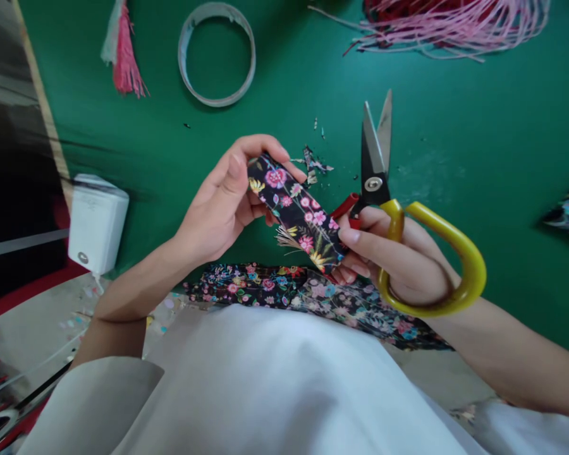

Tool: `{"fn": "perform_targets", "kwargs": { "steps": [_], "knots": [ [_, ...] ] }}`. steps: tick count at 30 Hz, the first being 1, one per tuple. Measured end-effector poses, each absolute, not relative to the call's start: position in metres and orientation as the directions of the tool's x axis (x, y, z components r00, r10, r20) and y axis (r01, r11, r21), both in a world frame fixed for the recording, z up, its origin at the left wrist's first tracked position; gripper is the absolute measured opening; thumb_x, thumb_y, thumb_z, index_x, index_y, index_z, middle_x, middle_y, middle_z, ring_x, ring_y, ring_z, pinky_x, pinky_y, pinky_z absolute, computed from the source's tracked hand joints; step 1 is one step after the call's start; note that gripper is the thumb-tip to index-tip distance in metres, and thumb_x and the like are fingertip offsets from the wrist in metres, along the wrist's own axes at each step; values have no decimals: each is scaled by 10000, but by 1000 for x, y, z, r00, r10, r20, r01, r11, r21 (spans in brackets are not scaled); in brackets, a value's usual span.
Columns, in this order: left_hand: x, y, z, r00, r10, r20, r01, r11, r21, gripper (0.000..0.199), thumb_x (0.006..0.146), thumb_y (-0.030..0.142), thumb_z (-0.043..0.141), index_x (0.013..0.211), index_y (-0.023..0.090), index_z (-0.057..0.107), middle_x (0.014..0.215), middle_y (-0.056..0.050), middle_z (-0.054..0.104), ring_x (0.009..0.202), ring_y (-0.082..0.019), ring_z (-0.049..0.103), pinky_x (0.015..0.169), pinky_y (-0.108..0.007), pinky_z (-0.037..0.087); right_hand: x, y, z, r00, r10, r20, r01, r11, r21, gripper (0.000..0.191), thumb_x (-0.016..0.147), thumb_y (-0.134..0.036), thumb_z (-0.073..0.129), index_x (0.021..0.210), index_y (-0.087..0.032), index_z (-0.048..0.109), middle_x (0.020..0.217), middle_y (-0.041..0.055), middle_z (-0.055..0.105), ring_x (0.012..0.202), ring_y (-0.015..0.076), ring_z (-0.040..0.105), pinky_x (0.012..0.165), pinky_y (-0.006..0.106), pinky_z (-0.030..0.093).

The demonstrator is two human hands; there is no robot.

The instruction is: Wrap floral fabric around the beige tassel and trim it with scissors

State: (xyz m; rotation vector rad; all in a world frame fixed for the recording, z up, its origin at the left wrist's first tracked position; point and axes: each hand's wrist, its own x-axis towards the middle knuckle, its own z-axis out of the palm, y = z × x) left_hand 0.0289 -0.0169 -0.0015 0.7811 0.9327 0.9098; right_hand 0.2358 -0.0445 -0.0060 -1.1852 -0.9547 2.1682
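Note:
Between my two hands is a folded strip of black floral fabric [296, 212], with pale frayed threads along its lower edge. My left hand [232, 196] grips its upper left end between thumb and fingers. At the lower right end, my right hand [384, 246] pinches the strip. Yellow-handled scissors [373, 183] hang on that same hand, one handle loop round it, the blades parted and pointing away from me. A dark red edge [346, 205] shows by the right fingers; what it belongs to is partly hidden. More floral fabric [260, 284] lies along the table's near edge.
On the green table [493, 139] are a round tape ring [184, 57], a pink tassel [126, 63] and a bundle of pink cords [478, 25]. Small fabric scraps [312, 165] lie beyond my hands. A white box-shaped device [97, 221] stands at the left edge.

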Motion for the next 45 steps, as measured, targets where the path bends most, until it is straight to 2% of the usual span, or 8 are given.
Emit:
{"fn": "perform_targets", "kwargs": {
  "steps": [11, 14, 20, 22, 25, 28, 36, 45],
  "knots": [
    [24, -24, 4, 363, 858, -363, -236, 461, 855, 506, 895, 467, 599, 1349, 248, 548, 1056, -51, 748, 1041, -197, 705, 846, -274, 599, 238, -50, -12, -284, 878, -384, 8, -399, -917, 396, 827, -576, 652, 750, -211, 516, 570, -35, 500, 466, 91, 459, 447, 259, 387],
    [25, -28, 3, 430, 839, -333, -241, 462, 853, 444, 871, 252, 665, 1308, 265, 586, 1080, -32, 742, 1007, -174, 718, 826, -250, 621, 240, -51, -13, -211, 934, -289, 153, -261, -953, 393, 826, -577, 649, 769, -207, 526, 581, -27, 523, 481, 101, 484, 448, 257, 359],
    [26, -30, 11, 429, 827, -363, -234, 490, 840, 354, 858, 291, 673, 1193, 178, 649, 1101, -81, 736, 911, -200, 739, 725, -287, 657, 250, -40, -10, -355, 917, -185, 13, -193, -981, 428, 867, -636, 550, 781, -219, 495, 527, -54, 470, 447, 106, 480, 451, 262, 406],
    [26, -30, 17, 420, 825, -378, -229, 500, 836, 341, 831, 297, 700, 1133, 144, 665, 1001, -87, 756, 844, -198, 746, 688, -280, 657, 259, -31, -5, -349, 924, -160, 162, -108, -981, 466, 869, -672, 507, 770, -217, 485, 538, -50, 455, 442, 97, 445, 440, 258, 368],
    [26, -32, 25, 407, 833, -374, -246, 494, 834, 294, 798, 295, 728, 1029, 120, 678, 856, -71, 762, 724, -179, 743, 627, -260, 648, 276, -19, 1, -238, 971, 2, 678, 168, -716, 409, 818, -597, 624, 796, -196, 543, 598, -11, 521, 515, 112, 457, 500, 272, 323],
    [26, -35, 31, 370, 849, -377, -265, 485, 833, 303, 753, 308, 770, 968, 120, 671, 786, -54, 754, 656, -174, 733, 606, -280, 653, 286, -11, 1, -256, 957, 133, 908, 285, -306, 345, 828, -494, 626, 915, -161, 612, 735, 82, 639, 688, 213, 576, 585, 317, 373],
    [27, -39, 31, 274, 875, -399, -300, 472, 829, 330, 665, 349, 840, 789, 117, 639, 728, -28, 733, 645, -181, 732, 640, -330, 665, 288, -7, 0, -371, 928, 43, 917, 373, -141, 404, 880, -411, 579, 1134, -101, 623, 1056, 185, 639, 971, 317, 573, 847, 430, 483],
    [31, -44, 26, 278, 906, -319, -301, 398, 867, 317, 684, 367, 829, 798, 118, 671, 770, -54, 756, 698, -196, 745, 694, -356, 665, 269, -28, 13, -462, 835, 298, 605, 543, -582, 360, 990, -445, 370, 1004, -193, 627, 1004, 108, 668, 968, 234, 599, 866, 393, 482]
  ]
}}
